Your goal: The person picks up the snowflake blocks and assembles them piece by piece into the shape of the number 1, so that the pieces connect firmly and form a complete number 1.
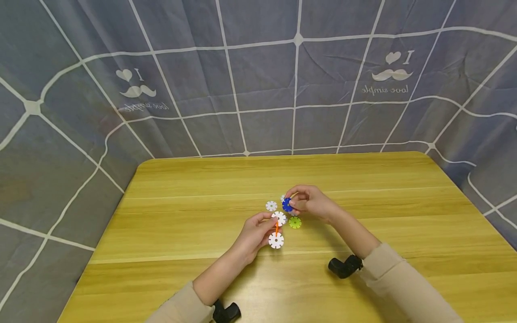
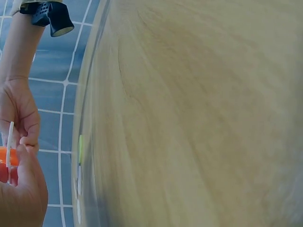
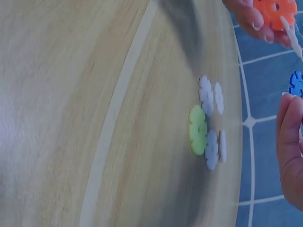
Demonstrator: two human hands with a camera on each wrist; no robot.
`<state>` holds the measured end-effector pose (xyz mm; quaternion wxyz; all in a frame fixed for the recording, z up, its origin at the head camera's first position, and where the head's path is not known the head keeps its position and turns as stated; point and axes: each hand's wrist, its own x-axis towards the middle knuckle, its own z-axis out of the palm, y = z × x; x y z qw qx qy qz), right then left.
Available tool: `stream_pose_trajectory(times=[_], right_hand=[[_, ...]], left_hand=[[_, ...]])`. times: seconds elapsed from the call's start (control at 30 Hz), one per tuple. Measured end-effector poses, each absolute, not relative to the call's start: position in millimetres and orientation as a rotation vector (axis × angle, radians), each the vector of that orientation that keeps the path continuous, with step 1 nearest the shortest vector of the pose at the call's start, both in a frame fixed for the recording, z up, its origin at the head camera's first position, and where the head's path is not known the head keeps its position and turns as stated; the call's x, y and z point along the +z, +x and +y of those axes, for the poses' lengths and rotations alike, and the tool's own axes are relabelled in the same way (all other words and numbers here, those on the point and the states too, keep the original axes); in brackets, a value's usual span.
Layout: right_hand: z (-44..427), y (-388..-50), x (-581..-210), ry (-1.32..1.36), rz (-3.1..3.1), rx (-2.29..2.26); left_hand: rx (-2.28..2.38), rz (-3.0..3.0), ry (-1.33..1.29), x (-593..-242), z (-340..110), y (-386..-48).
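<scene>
My left hand [image 1: 251, 236] grips a small joined piece of notched plastic snowflake discs. In it an orange disc [image 3: 273, 14], seen edge-on from the head, links an upper white disc [image 1: 279, 216] and a lower white disc [image 1: 276, 241]. Just above and to the right, my right hand [image 1: 314, 204] pinches a blue snowflake disc [image 1: 287, 205] between thumb and fingers. The blue disc is close to the upper white one; in the right wrist view they are apart. Under the hands, a lime green disc [image 1: 295, 223] lies flat on the table.
Several pale discs lie near the green one, among them a white disc [image 1: 271, 206] to the left and a pale disc [image 3: 212, 150] beside it. The wooden table [image 1: 194, 179] ends at a grey checked curtain [image 1: 266, 89]. Black wrist devices [image 1: 344, 267] hang below both sleeves.
</scene>
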<state>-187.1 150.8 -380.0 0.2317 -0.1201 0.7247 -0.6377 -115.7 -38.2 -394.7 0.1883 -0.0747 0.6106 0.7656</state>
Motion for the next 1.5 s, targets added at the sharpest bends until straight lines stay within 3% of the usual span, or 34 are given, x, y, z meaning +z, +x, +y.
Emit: stream_pose_trajectory(times=[1.5], right_hand=[[137.2,-176.3,-383.4,-0.690,1.954,-1.770]], left_hand=[[2.165,1.826,-0.161,-387.6,-34.5,-105.4]])
